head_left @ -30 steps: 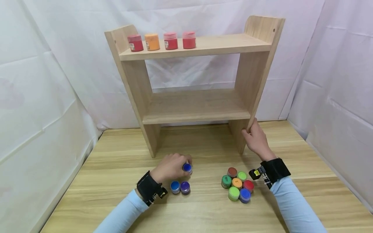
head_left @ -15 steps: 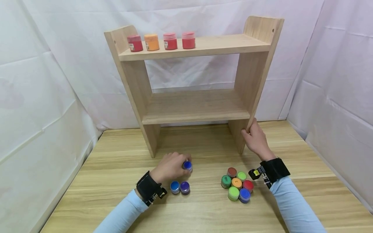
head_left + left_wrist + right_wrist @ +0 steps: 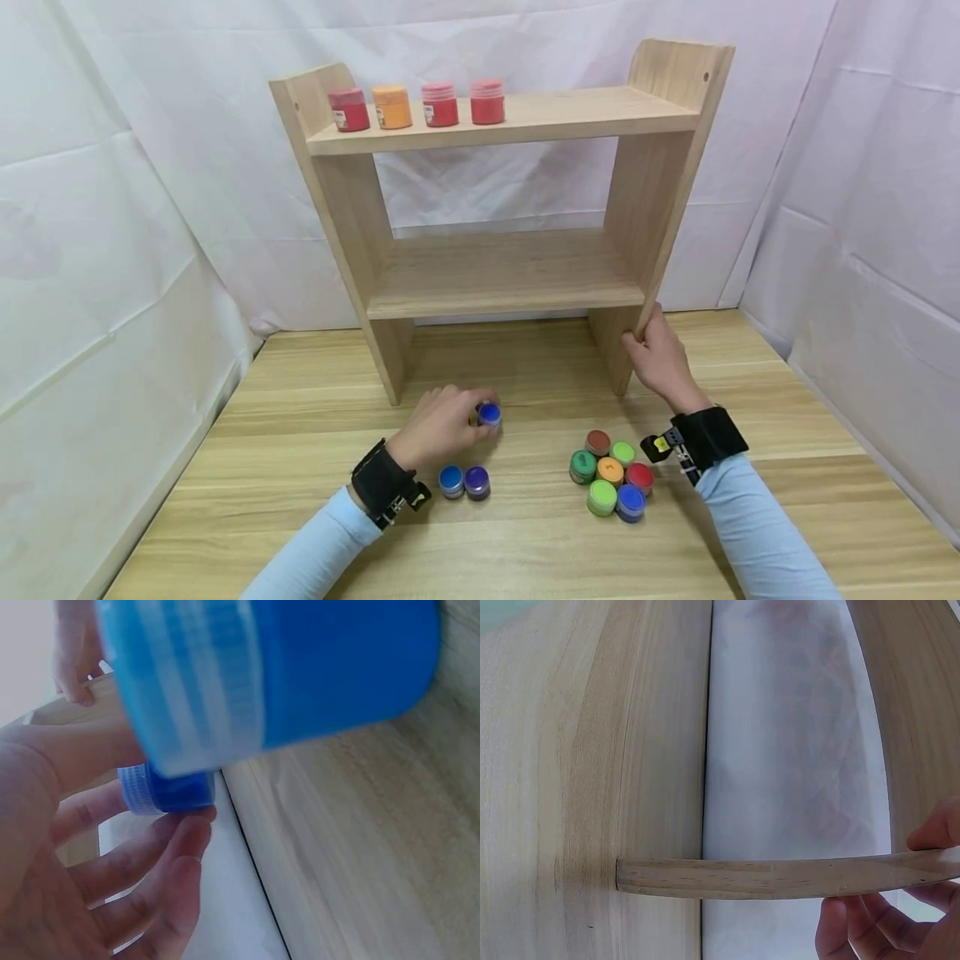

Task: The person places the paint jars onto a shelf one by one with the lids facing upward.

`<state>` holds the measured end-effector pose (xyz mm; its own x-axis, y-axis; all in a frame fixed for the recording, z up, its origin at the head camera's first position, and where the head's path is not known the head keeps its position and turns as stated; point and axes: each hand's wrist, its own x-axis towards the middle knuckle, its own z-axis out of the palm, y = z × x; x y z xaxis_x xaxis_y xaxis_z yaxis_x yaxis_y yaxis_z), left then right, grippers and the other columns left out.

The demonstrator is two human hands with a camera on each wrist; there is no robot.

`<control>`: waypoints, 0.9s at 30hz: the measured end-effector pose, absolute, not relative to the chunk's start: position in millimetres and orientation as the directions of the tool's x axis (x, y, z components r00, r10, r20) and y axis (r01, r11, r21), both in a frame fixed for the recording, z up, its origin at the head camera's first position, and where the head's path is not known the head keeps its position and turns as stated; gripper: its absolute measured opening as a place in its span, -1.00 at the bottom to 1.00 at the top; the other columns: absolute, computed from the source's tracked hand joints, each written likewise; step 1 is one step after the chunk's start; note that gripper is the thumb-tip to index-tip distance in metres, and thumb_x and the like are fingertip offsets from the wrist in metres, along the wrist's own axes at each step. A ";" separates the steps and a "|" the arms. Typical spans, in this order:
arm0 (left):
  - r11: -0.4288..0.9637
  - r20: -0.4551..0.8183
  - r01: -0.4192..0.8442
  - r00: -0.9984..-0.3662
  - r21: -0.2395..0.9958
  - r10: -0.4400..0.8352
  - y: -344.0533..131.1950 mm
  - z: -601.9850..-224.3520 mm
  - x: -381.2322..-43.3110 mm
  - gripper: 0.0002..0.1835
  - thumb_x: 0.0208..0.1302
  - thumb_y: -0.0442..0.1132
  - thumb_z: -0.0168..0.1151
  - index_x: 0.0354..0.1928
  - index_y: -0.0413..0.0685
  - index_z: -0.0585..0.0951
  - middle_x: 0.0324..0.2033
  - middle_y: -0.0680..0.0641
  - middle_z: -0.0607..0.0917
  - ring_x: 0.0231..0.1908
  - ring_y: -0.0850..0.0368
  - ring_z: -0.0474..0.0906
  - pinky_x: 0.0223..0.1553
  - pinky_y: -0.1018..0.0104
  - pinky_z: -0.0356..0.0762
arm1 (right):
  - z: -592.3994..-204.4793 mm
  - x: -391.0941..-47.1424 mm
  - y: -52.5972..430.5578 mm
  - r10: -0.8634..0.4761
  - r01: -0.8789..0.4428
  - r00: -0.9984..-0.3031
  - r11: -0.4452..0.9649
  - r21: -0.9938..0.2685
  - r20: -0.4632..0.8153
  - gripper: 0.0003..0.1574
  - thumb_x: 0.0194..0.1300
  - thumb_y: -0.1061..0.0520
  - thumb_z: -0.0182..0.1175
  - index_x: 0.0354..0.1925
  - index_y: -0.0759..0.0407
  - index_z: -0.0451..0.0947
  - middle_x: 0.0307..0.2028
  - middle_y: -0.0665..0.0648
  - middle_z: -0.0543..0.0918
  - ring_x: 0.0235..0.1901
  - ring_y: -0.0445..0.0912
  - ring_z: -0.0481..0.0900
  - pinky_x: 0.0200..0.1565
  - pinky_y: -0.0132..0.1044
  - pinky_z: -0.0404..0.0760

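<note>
My left hand [image 3: 444, 425] grips a small dark blue paint jar [image 3: 489, 414] between thumb and fingers, in front of the wooden shelf's open bottom. In the left wrist view the held jar [image 3: 180, 791] shows a clear ribbed lid. A light blue jar [image 3: 452, 481] and a purple jar [image 3: 477, 482] stand side by side just below that hand. My right hand [image 3: 660, 358] grips the lower right side panel of the wooden shelf [image 3: 502, 271]. Seen from the right wrist, its thumb lies on one side of the panel edge [image 3: 780, 877] and its fingers on the other.
On the top shelf board stand a dark red jar [image 3: 349, 110], an orange jar [image 3: 392, 107] and two bright red jars. A cluster of several jars, including a green one [image 3: 582, 466], stands on the table [image 3: 315, 533] near my right wrist. White cloth [image 3: 187, 100] hangs behind.
My left hand has moved slightly forward and right, toward the shelf, with the dark blue paint jar. My right hand stays on the side panel.
</note>
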<state>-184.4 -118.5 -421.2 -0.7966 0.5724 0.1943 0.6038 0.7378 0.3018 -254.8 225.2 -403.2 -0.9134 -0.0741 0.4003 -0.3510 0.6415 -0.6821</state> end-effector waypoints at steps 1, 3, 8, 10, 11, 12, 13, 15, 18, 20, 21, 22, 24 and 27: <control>0.737 0.203 0.604 -0.796 0.304 0.570 -118.3 -420.8 -184.4 -0.65 0.12 0.00 0.33 -0.04 0.10 0.64 -0.40 0.25 0.59 -0.55 0.32 0.43 -0.60 0.43 0.37 | -403.3 -255.0 225.4 -0.074 -0.352 -0.913 0.643 -0.680 0.402 -0.35 0.35 0.19 -0.05 0.34 0.33 0.05 0.14 0.40 0.37 -0.01 0.21 0.46 -0.20 0.09 0.50; 0.734 0.222 0.606 -0.796 0.308 0.564 -117.8 -419.9 -184.1 -0.64 0.12 0.00 0.32 -0.03 0.10 0.64 -0.39 0.24 0.59 -0.56 0.32 0.42 -0.62 0.43 0.36 | -403.4 -255.5 225.6 -0.073 -0.352 -0.912 0.644 -0.679 0.404 -0.35 0.35 0.19 -0.05 0.34 0.34 0.05 0.14 0.40 0.37 0.00 0.21 0.46 -0.20 0.10 0.50; 0.735 0.258 0.602 -0.798 0.310 0.545 -116.7 -418.5 -184.3 -0.61 0.11 0.02 0.32 -0.02 0.08 0.64 -0.41 0.20 0.62 -0.58 0.36 0.42 -0.66 0.44 0.32 | -404.0 -255.8 225.8 -0.076 -0.359 -0.909 0.643 -0.677 0.410 -0.34 0.35 0.20 -0.05 0.35 0.33 0.04 0.15 0.40 0.36 0.02 0.21 0.45 -0.19 0.09 0.49; 0.734 0.275 0.600 -0.800 0.318 0.534 -116.2 -418.0 -184.6 -0.58 0.10 0.03 0.33 -0.01 0.07 0.62 -0.40 0.18 0.63 -0.58 0.38 0.43 -0.68 0.44 0.31 | -404.5 -256.1 226.0 -0.077 -0.363 -0.907 0.643 -0.675 0.414 -0.34 0.35 0.20 -0.05 0.35 0.33 0.04 0.15 0.40 0.37 0.03 0.20 0.44 -0.18 0.09 0.49; 0.734 0.288 0.598 -0.800 0.323 0.526 -116.0 -417.5 -184.7 -0.57 0.09 0.03 0.34 -0.01 0.06 0.61 -0.39 0.18 0.64 -0.59 0.39 0.43 -0.68 0.43 0.30 | -404.8 -256.2 226.1 -0.077 -0.364 -0.906 0.642 -0.674 0.415 -0.33 0.35 0.20 -0.05 0.35 0.33 0.04 0.15 0.40 0.37 0.03 0.20 0.44 -0.18 0.09 0.48; 0.733 0.301 0.597 -0.801 0.328 0.517 -115.7 -416.9 -184.8 -0.57 0.07 0.03 0.35 -0.02 0.06 0.59 -0.38 0.18 0.64 -0.60 0.39 0.43 -0.69 0.42 0.30 | -404.9 -256.3 226.3 -0.078 -0.366 -0.905 0.642 -0.674 0.417 -0.33 0.35 0.20 -0.04 0.35 0.33 0.05 0.14 0.40 0.37 0.03 0.20 0.44 -0.18 0.10 0.48; 0.732 0.315 0.595 -0.801 0.331 0.509 -115.2 -416.0 -184.8 -0.56 0.06 0.04 0.35 -0.03 0.06 0.58 -0.37 0.18 0.64 -0.62 0.39 0.42 -0.70 0.42 0.29 | -405.1 -256.5 226.5 -0.078 -0.367 -0.904 0.643 -0.672 0.419 -0.33 0.35 0.20 -0.05 0.35 0.34 0.05 0.14 0.40 0.37 0.03 0.20 0.44 -0.17 0.10 0.48; 0.734 0.335 0.592 -0.802 0.334 0.494 -114.5 -414.3 -184.3 -0.58 0.05 0.05 0.35 -0.06 0.09 0.56 -0.36 0.19 0.64 -0.66 0.38 0.39 -0.72 0.41 0.27 | -405.1 -256.6 226.8 -0.080 -0.371 -0.903 0.642 -0.672 0.422 -0.33 0.35 0.20 -0.05 0.35 0.34 0.04 0.14 0.40 0.37 0.03 0.21 0.44 -0.17 0.10 0.48; 0.737 0.363 0.590 -0.799 0.329 0.478 -113.4 -411.9 -183.6 -0.61 0.05 0.07 0.35 -0.10 0.13 0.56 -0.37 0.20 0.64 -0.69 0.38 0.36 -0.73 0.41 0.25 | -404.9 -256.8 227.1 -0.082 -0.375 -0.902 0.639 -0.672 0.425 -0.32 0.34 0.20 -0.05 0.36 0.35 0.04 0.15 0.40 0.36 0.03 0.21 0.44 -0.17 0.11 0.48; 0.735 0.379 0.593 -0.795 0.327 0.473 -112.7 -410.8 -182.9 -0.63 0.05 0.07 0.34 -0.11 0.14 0.57 -0.39 0.21 0.64 -0.71 0.40 0.35 -0.75 0.43 0.23 | -404.8 -256.9 227.0 -0.082 -0.376 -0.901 0.636 -0.674 0.425 -0.32 0.34 0.21 -0.05 0.35 0.35 0.04 0.15 0.40 0.36 0.03 0.21 0.44 -0.17 0.11 0.48; 0.733 0.388 0.596 -0.792 0.327 0.471 -112.2 -410.2 -182.5 -0.63 0.05 0.07 0.34 -0.12 0.14 0.57 -0.39 0.22 0.64 -0.70 0.41 0.34 -0.75 0.44 0.23 | -404.7 -256.8 226.9 -0.083 -0.377 -0.901 0.635 -0.675 0.425 -0.32 0.34 0.21 -0.05 0.35 0.36 0.04 0.15 0.40 0.36 0.03 0.21 0.44 -0.17 0.11 0.48; 0.731 0.399 0.598 -0.789 0.328 0.466 -111.8 -410.0 -182.1 -0.64 0.04 0.07 0.34 -0.13 0.15 0.58 -0.40 0.22 0.63 -0.71 0.41 0.34 -0.75 0.45 0.23 | -404.6 -256.7 226.7 -0.082 -0.377 -0.901 0.634 -0.675 0.426 -0.33 0.34 0.22 -0.04 0.35 0.36 0.05 0.14 0.40 0.36 0.03 0.21 0.44 -0.17 0.11 0.48; 0.726 0.424 0.604 -0.782 0.329 0.457 -110.7 -409.1 -181.4 -0.65 0.04 0.08 0.34 -0.15 0.15 0.59 -0.41 0.23 0.63 -0.70 0.43 0.34 -0.74 0.48 0.26 | -404.4 -256.4 226.2 -0.083 -0.378 -0.901 0.631 -0.678 0.426 -0.33 0.34 0.22 -0.04 0.34 0.36 0.05 0.14 0.40 0.37 0.03 0.21 0.44 -0.16 0.11 0.48; 0.723 0.454 0.608 -0.773 0.329 0.444 -109.5 -405.9 -179.9 -0.66 0.04 0.10 0.33 -0.17 0.16 0.59 -0.42 0.24 0.61 -0.66 0.46 0.36 -0.69 0.50 0.30 | -404.2 -255.6 226.1 -0.083 -0.377 -0.902 0.631 -0.678 0.425 -0.34 0.33 0.21 -0.04 0.34 0.36 0.06 0.14 0.40 0.37 0.03 0.21 0.44 -0.16 0.11 0.48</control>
